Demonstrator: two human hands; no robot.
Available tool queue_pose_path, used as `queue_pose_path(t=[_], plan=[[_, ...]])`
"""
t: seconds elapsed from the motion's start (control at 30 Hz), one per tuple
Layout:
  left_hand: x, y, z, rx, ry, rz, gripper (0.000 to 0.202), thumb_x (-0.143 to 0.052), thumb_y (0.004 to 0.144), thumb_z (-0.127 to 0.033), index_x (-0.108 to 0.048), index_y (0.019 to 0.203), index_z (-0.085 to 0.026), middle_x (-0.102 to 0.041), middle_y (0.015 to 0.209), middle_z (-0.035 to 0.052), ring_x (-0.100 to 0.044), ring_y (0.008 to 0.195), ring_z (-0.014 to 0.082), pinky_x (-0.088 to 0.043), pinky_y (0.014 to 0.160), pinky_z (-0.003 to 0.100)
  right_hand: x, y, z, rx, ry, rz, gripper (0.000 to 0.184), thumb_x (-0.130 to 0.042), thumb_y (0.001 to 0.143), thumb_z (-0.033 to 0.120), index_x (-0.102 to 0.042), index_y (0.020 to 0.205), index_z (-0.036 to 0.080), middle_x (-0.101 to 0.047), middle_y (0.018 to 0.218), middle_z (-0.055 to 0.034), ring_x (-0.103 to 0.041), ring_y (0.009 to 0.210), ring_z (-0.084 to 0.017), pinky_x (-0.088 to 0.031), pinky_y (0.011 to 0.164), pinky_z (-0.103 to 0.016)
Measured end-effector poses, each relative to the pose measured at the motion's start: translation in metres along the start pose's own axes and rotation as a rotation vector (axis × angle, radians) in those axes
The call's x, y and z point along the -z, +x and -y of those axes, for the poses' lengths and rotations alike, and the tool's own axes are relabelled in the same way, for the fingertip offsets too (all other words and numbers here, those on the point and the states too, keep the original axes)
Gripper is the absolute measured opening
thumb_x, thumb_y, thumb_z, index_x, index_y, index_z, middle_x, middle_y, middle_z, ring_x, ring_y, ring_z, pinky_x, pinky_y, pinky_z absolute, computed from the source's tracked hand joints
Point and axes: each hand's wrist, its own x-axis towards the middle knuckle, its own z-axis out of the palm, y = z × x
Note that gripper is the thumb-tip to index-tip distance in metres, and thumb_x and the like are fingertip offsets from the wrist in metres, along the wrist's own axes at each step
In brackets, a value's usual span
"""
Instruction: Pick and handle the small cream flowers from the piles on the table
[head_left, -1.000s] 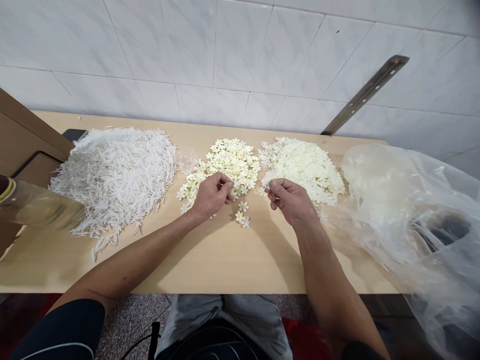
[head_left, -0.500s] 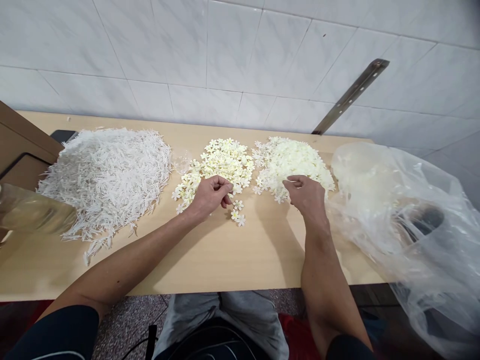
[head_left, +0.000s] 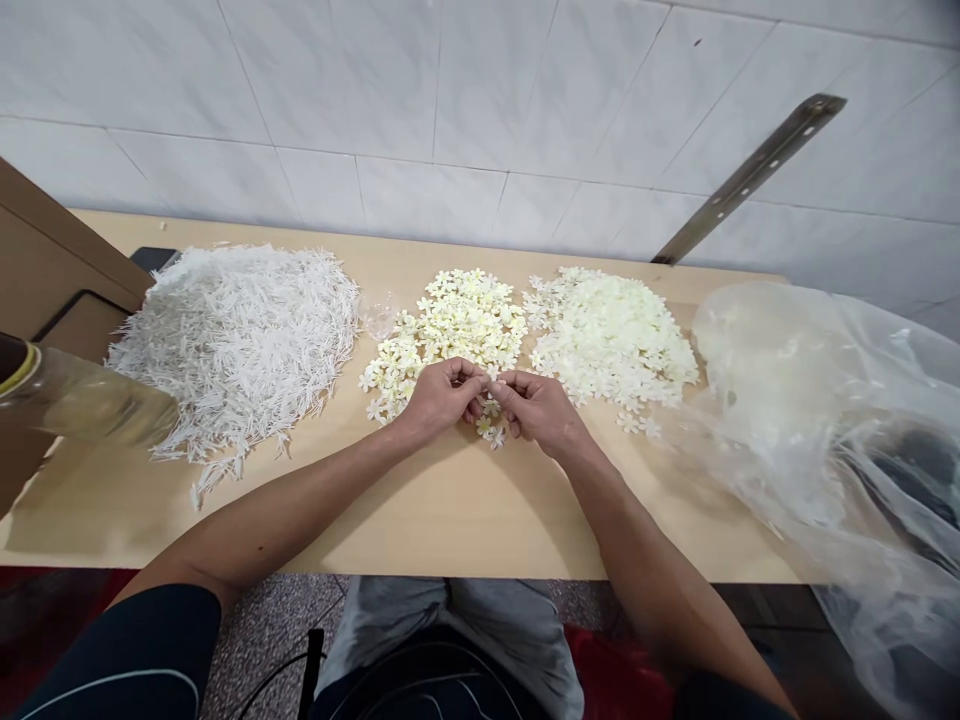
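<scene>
The left hand (head_left: 442, 395) and right hand (head_left: 541, 410) are being held together, fingertips meeting, just above the worktop (head_left: 450, 510). Both hands are being kept nearly closed, fingers curled in. A small pale piece (head_left: 489, 379) is being pinched between them; its kind cannot be told. A few loose flowers (head_left: 491, 432) are lying on the worktop right under the hands. The yellow-centred flower pile (head_left: 461, 320) is lying just behind the left hand, the paler petal pile (head_left: 611, 335) behind the right. The white stick heap (head_left: 240, 325) is lying well left, a clear plastic bag (head_left: 817, 420) well right.
</scene>
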Motion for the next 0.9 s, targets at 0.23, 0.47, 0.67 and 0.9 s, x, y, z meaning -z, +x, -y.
queue_pose_path(t=[0.23,0.47,0.67,0.9], plan=[[0.001,0.002,0.005,-0.051,0.060,-0.013,0.015,-0.072,0.090,-0.031,-0.067,0.088,-0.016,-0.067,0.058,0.0000,-0.063,0.047,0.0130,-0.053,0.048,0.022,-0.001,-0.001,0.001,0.001,0.067,-0.009,0.049,-0.079,0.082,0.066,-0.068,0.084,0.019,-0.060,0.055,0.0028,-0.049,0.041,-0.010,-0.034,0.037,-0.023],[0.002,0.001,0.002,-0.057,0.064,-0.011,0.023,-0.071,0.091,-0.038,-0.069,0.089,-0.015,-0.067,0.059,0.0004,-0.062,0.048,0.0128,-0.053,0.049,0.023,-0.003,0.002,-0.005,-0.019,0.111,-0.027,0.045,-0.079,0.085,0.061,-0.064,0.081,0.019,-0.057,0.055,0.0040,-0.049,0.042,-0.010,-0.034,0.038,-0.022],[0.003,0.001,0.002,-0.058,0.028,-0.009,0.027,-0.068,0.094,-0.042,-0.068,0.089,-0.016,-0.067,0.063,0.0013,-0.065,0.053,0.0139,-0.054,0.050,0.023,-0.003,0.003,-0.008,-0.026,0.113,-0.018,0.045,-0.077,0.087,0.061,-0.062,0.080,0.020,-0.057,0.056,0.0040,-0.049,0.042,-0.010,-0.036,0.039,-0.023],[0.003,0.001,-0.001,-0.046,0.016,-0.041,0.025,-0.072,0.091,-0.041,-0.069,0.089,-0.015,-0.069,0.072,0.0029,-0.066,0.054,0.0125,-0.052,0.048,0.021,-0.002,0.003,-0.011,-0.049,0.075,-0.055,0.047,-0.074,0.088,0.066,-0.063,0.081,0.021,-0.057,0.056,0.0039,-0.049,0.041,-0.011,-0.033,0.038,-0.023]])
